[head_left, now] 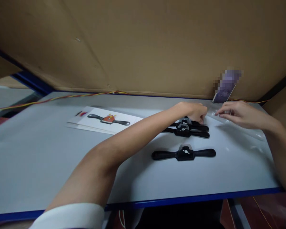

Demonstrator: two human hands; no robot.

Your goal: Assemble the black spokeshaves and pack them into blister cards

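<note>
A black spokeshave (pixel 186 153) lies alone toward the front of the grey tabletop. Behind it, several more black spokeshaves (pixel 183 131) lie close together, partly covered by my left forearm. My left hand (pixel 195 112) is closed just above these, its fingertips at the left end of a clear plastic package (pixel 256 135). With thumb and fingers pinched, my right hand (pixel 240 114) holds the same package near its upper left part. The package slants down to the right beneath my right hand; its transparent outline is hard to follow.
White printed cards (pixel 109 121) picturing a spokeshave lie stacked left of my left forearm. A phone-like panel (pixel 225 90), partly pixelated, leans against the cardboard back wall (pixel 143 47). A red-yellow cable (pixel 62 97) runs along the back. The table has a blue front edge (pixel 169 201).
</note>
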